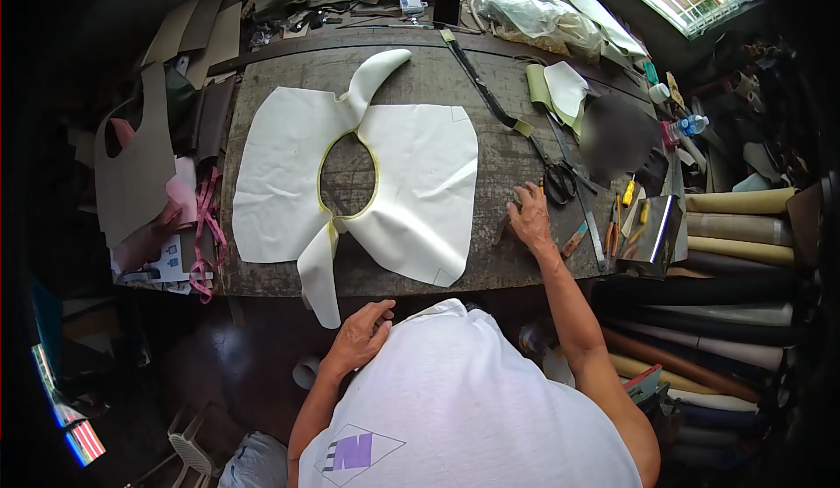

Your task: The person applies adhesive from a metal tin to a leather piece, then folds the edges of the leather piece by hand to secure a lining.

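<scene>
A large white sheet piece (420,169) lies on the worn wooden table (503,269); its round central opening has a yellowish-green edge, and narrow flaps stick out at the top and bottom. My right hand (529,219) is over the table to the right of the white piece, fingers spread and partly curled, near black scissors (562,180) and a small knife-like tool (575,239). Near the table's front edge, below the white piece, is my left hand (363,335), its fingers loosely bent and apart. Neither hand shows anything held.
Orange-handled pliers (612,233), a yellow screwdriver (628,191) and a metal box (652,230) are at the right. A long black strap (477,79) lies toward the back. Rolls of material (739,227) are stacked right; a pink tape (206,226) hangs left.
</scene>
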Demonstrator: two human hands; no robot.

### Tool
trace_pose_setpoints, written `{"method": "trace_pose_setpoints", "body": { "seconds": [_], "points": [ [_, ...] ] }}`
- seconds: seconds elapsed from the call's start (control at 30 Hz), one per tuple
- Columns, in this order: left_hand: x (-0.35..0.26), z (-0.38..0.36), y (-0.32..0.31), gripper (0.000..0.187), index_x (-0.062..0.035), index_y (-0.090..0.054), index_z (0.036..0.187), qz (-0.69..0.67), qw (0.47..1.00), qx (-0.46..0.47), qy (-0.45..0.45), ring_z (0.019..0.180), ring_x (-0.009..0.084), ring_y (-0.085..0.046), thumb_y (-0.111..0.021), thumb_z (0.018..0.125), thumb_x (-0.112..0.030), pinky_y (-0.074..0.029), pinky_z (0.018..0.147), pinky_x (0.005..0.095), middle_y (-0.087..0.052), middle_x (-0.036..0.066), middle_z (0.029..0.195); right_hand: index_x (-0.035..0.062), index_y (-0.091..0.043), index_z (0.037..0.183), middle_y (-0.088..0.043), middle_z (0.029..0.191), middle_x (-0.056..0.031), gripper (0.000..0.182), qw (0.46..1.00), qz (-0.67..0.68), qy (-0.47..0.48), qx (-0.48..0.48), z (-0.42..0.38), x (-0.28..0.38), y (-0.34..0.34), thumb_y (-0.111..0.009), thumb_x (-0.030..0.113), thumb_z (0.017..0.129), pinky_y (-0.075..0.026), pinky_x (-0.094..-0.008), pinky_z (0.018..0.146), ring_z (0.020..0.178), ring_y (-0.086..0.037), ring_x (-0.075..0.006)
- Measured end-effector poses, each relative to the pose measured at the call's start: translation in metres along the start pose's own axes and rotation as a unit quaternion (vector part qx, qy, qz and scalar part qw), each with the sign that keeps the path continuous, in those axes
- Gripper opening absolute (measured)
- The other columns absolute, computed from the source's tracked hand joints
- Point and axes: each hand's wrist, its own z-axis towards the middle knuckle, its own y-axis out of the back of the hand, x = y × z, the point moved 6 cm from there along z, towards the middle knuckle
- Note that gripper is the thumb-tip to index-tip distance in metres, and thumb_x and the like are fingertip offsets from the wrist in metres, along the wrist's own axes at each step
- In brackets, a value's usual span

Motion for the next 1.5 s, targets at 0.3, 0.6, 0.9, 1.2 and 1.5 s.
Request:
{"method": "trace_pose_setpoints", "body": {
  "seconds": [0.3, 0.6, 0.9, 1.2, 1.5],
  "points": [
    [-0.041, 0.053, -0.006, 0.037, 0.0009, -0.056, 0.129, -0.054, 0.996, -0.041, 0.059, 0.098, 0.0222, -0.066, -0.057, 0.092, -0.005, -0.053, 0.083, 0.0320, -0.066, 0.014, 0.109, 0.0075, -0.062, 0.125, -0.049, 0.141, -0.0211, 0.048, 0.982, -0.174, 0.062, 0.045, 0.214, -0.049, -0.047, -0.075, 0.024, 0.082, -0.042, -0.0504, 0.102, 0.129, -0.047, -0.0376],
    [-0.024, 0.264, -0.092, 0.036, 0.0009, -0.057, 0.125, -0.666, 0.732, 0.070, 0.122, 0.108, 0.0237, -0.064, -0.057, 0.100, -0.026, -0.052, 0.093, 0.0371, -0.067, 0.014, 0.111, -0.0034, -0.062, 0.102, -0.060, 0.075, -0.0052, 0.028, 0.934, 0.277, -0.123, 0.191, 0.069, 0.036, 0.058, -0.064, 0.023, 0.093, -0.043, -0.0303, 0.059, 0.065, -0.053, -0.0123],
    [-0.063, 0.282, -0.151, 0.017, -0.0011, -0.056, 0.111, -0.602, 0.765, 0.136, 0.185, 0.093, 0.0192, -0.069, -0.061, 0.096, -0.008, -0.057, 0.074, 0.0271, -0.068, 0.012, 0.106, -0.0019, -0.061, 0.108, -0.062, 0.085, -0.0064, 0.026, 0.888, 0.312, -0.240, 0.237, -0.114, 0.000, 0.066, -0.065, 0.017, 0.091, -0.044, -0.0258, 0.059, 0.071, -0.053, -0.0101],
    [-0.076, 0.245, -0.139, 0.013, -0.0012, -0.061, 0.106, -0.552, 0.817, 0.077, 0.148, 0.086, 0.0148, -0.070, -0.063, 0.095, -0.006, -0.061, 0.071, 0.0289, -0.069, 0.009, 0.099, 0.0036, -0.061, 0.124, -0.059, 0.130, -0.0173, 0.038, 0.978, 0.207, -0.001, -0.017, -0.081, 0.054, 0.126, -0.060, 0.000, 0.086, -0.051, -0.0385, 0.092, 0.118, -0.060, -0.0303],
    [-0.088, 0.225, -0.110, 0.012, -0.0020, -0.066, 0.105, -0.528, 0.841, 0.020, 0.113, 0.081, 0.0109, -0.066, -0.064, 0.095, -0.008, -0.059, 0.064, 0.0254, -0.069, 0.004, 0.097, 0.0011, -0.070, 0.104, -0.066, 0.117, -0.0146, 0.018, 0.971, 0.221, -0.024, -0.083, -0.063, 0.066, 0.146, -0.067, 0.008, 0.088, -0.051, -0.0378, 0.090, 0.107, -0.064, -0.0294]
  ]
}}
